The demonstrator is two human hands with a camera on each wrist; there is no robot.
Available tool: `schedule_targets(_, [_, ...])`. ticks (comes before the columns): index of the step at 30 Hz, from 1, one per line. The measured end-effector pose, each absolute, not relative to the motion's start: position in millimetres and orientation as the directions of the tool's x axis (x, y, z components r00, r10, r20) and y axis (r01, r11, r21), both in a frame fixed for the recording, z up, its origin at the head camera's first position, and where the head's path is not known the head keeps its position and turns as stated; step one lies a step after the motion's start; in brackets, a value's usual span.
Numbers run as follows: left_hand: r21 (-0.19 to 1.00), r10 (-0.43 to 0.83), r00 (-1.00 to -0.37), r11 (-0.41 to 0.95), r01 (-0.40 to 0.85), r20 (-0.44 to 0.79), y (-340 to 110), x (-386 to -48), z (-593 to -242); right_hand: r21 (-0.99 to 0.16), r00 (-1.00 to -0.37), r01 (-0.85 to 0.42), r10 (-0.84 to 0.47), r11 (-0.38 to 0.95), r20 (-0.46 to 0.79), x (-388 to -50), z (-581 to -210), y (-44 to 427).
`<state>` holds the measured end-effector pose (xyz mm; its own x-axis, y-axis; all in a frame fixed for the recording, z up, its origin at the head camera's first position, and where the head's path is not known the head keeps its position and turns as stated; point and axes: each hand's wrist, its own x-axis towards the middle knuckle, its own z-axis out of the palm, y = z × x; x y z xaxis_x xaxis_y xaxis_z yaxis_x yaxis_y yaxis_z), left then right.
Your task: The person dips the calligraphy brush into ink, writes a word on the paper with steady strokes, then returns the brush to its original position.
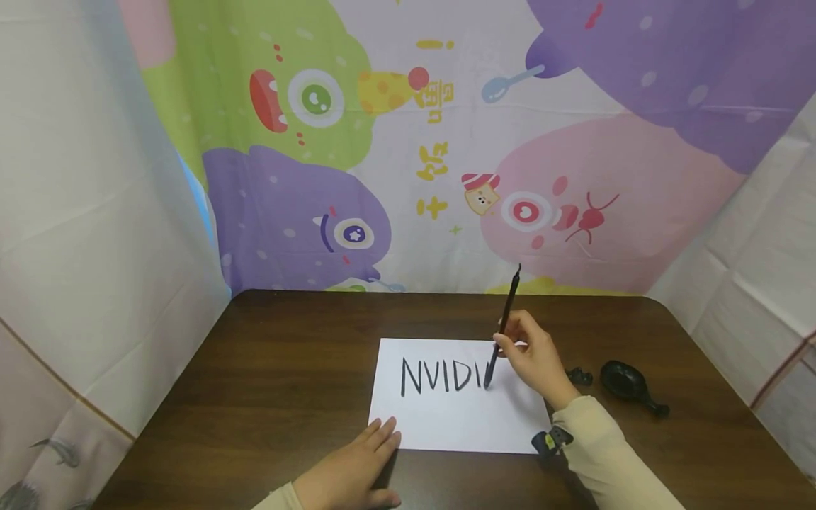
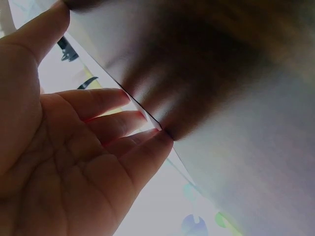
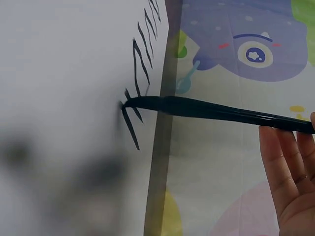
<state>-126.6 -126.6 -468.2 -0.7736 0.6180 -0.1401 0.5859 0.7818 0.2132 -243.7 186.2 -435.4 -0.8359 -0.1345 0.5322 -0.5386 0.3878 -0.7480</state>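
A sheet of white paper lies on the dark wooden table, with black brushed letters reading "NVIDI" and a further stroke at the brush tip. My right hand pinches a black writing brush by its handle, upright and slightly tilted. In the right wrist view the bent bristles of the brush touch the paper beside the last stroke. My left hand lies with straight fingers on the lower left edge of the paper. The left wrist view shows its fingertips touching down at that edge.
To the right of the paper lies a black spoon-shaped ink dish. A small dark object sits partly behind my right wrist. A cartoon-print curtain hangs along the table's far edge, and pale cloth rises at the sides.
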Motion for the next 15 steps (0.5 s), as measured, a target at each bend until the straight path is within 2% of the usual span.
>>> schedule_targets(5, [0.207,0.618,-0.774,0.782,0.587,-0.137,-126,-126,-468,-0.755,-0.828,-0.551,-0.117,0.356,0.549,-250,-434,193])
schedule_targets(12, [0.193,0.619,-0.776,0.782,0.593,-0.123,-127,-125,-468,-0.716,-0.815,-0.555,-0.104,0.423,0.570,-236,-403,190])
schedule_targets(15, [0.191,0.619,-0.776,0.782,0.594,-0.121,-127,-125,-468,-0.707,-0.812,-0.548,-0.081,0.446,0.578,-244,-409,193])
